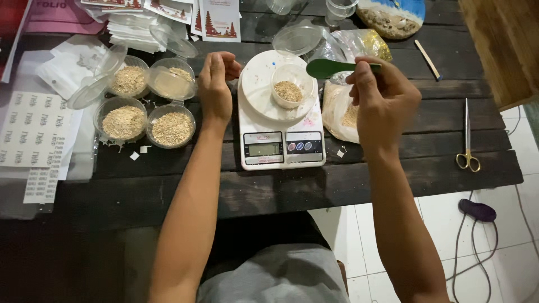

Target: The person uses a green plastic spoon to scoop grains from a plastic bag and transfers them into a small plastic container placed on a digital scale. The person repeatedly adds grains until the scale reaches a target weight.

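Note:
A white kitchen scale [281, 147] stands on the dark wooden table [314, 185]. On its round plate sits a small clear cup [290, 84] partly filled with tan grains. My right hand [382, 98] holds a green plastic spoon [328, 68], its bowl hovering just above and right of the cup. My left hand [216, 84] rests loosely curled on the table just left of the scale, holding nothing. Under my right hand lies a clear plastic bag of grains [342, 112].
Several filled clear cups [147, 101] with hinged lids sit left of my left hand. Sticker sheets [33, 132] and papers lie at far left. Scissors [467, 140] and a wooden stick [428, 59] lie right. Empty cups stand at the back.

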